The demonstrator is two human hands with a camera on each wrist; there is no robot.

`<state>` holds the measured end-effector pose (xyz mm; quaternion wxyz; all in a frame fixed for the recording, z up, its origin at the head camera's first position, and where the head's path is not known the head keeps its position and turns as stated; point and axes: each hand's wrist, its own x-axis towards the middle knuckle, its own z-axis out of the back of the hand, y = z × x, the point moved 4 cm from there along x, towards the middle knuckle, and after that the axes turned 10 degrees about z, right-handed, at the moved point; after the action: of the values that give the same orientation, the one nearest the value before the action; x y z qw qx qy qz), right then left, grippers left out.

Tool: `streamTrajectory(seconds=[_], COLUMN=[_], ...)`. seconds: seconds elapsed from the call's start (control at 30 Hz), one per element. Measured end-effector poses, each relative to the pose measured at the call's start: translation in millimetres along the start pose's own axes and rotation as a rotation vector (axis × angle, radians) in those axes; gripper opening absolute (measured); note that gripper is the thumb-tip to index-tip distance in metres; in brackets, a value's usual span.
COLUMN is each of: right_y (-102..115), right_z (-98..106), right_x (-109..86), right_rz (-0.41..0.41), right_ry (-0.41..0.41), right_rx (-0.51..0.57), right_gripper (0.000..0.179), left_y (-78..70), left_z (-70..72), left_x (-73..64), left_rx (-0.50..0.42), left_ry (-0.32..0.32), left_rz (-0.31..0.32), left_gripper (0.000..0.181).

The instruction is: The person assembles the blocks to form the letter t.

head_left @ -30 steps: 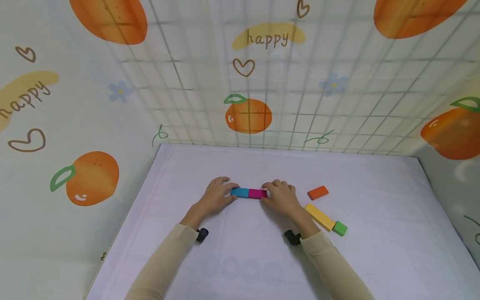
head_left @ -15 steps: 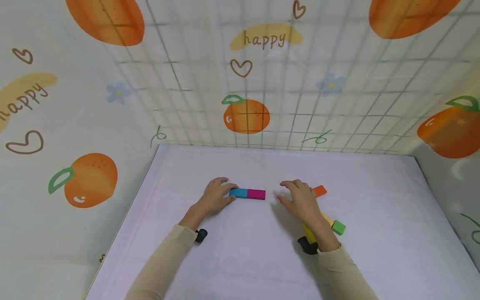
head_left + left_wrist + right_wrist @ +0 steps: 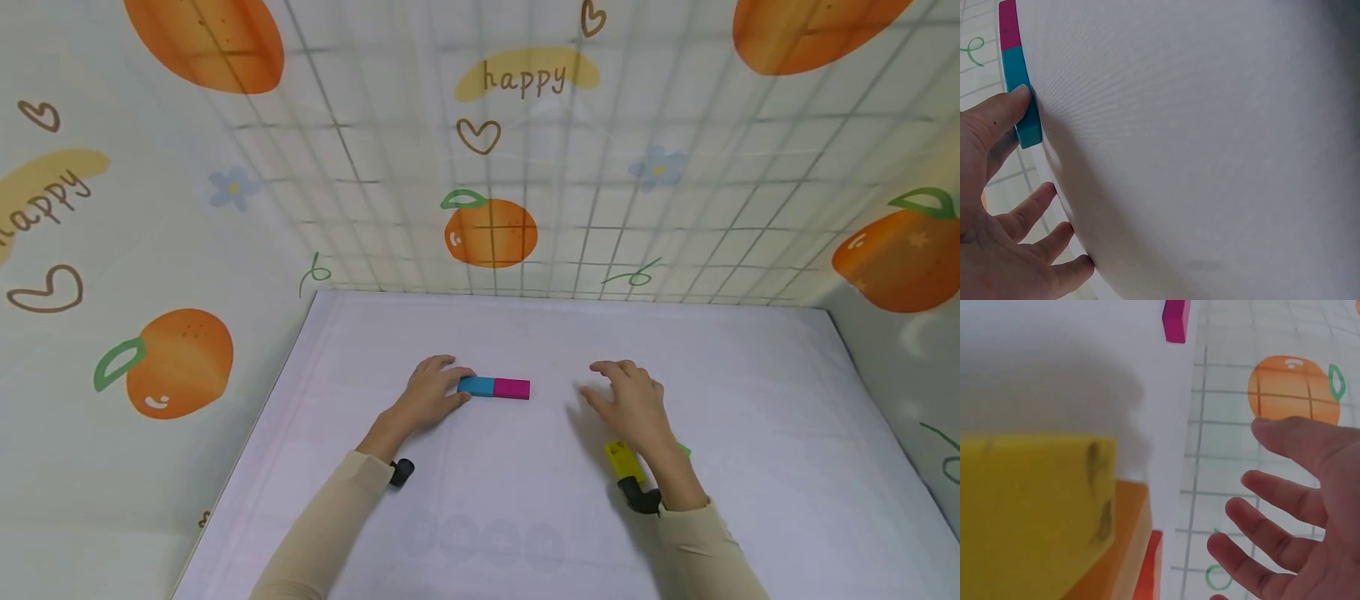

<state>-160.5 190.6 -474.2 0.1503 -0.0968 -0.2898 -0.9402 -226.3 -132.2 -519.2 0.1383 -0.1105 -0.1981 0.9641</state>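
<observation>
A blue block [image 3: 480, 387] lies end to end with a magenta block [image 3: 512, 389] on the white table. My left hand [image 3: 429, 392] pinches the blue block's left end between thumb and index finger; its other fingertips rest near the table in the left wrist view. To the right, my right hand [image 3: 633, 408] is held over the table with fingers spread and nothing in them. Beneath its wrist is a bright yellow block [image 3: 624, 461] with dark marks. In the right wrist view, an amber block [image 3: 1132, 537] and a red-orange block [image 3: 1150, 569] show behind it.
A green block [image 3: 684, 449] peeks out past the right wrist. The table [image 3: 465, 492] meets a back wall sheet [image 3: 375, 233] printed with grid lines and oranges. Black wrist cameras [image 3: 402, 473] hang below both sleeves.
My right hand has let go of the magenta block and moved right, now covering the red-orange and amber blocks in the head view. The bright yellow block has come into sight. My left hand stays put.
</observation>
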Motion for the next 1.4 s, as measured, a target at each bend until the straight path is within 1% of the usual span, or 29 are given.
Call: streamTrajectory(seconds=[0.23,0.43,0.6,0.8,0.9,1.0,1.13,1.4], right_y=[-16.2,-35.9,-49.8,-61.4,-65.5,-67.6,-68.6,-70.9], right_z=[5.5,9.4,11.7,9.8,8.7,7.7,7.0,5.1], right_x=[-9.6,-13.8,-16.2,-17.8,-19.2,-20.6,-20.9,-19.2], right_rz=[-0.080,-0.153,-0.248,-0.343,-0.378,-0.396,-0.397,-0.379], right_ry=[0.009,-0.029,-0.050,-0.025,0.001,0.031,0.062,0.075], right_rx=[0.013,-0.012,0.007,0.018,0.011,0.009,0.008,-0.019], right_gripper=[0.042,0.044,0.052,0.065,0.073,0.078,0.082,0.084], left_y=[0.4,-0.1,0.8,4.3,4.7,5.3,6.2,5.8], left_z=[-1.0,-0.9,-1.2,-3.9,-3.8,-4.0,-4.9,-4.7], left_x=[0.0,-0.1,1.0,4.1,4.6,4.6,4.4,3.0], left_rx=[0.001,-0.004,-0.005,0.019,0.008,0.002,0.006,-0.002], left_ry=[-0.006,-0.016,-0.021,-0.009,-0.013,-0.010,-0.006,-0.001], left_rz=[-0.008,-0.021,-0.030,-0.015,-0.016,-0.010,-0.005,0.002], left_gripper=[0.039,0.038,0.038,0.039,0.039,0.039,0.040,0.040])
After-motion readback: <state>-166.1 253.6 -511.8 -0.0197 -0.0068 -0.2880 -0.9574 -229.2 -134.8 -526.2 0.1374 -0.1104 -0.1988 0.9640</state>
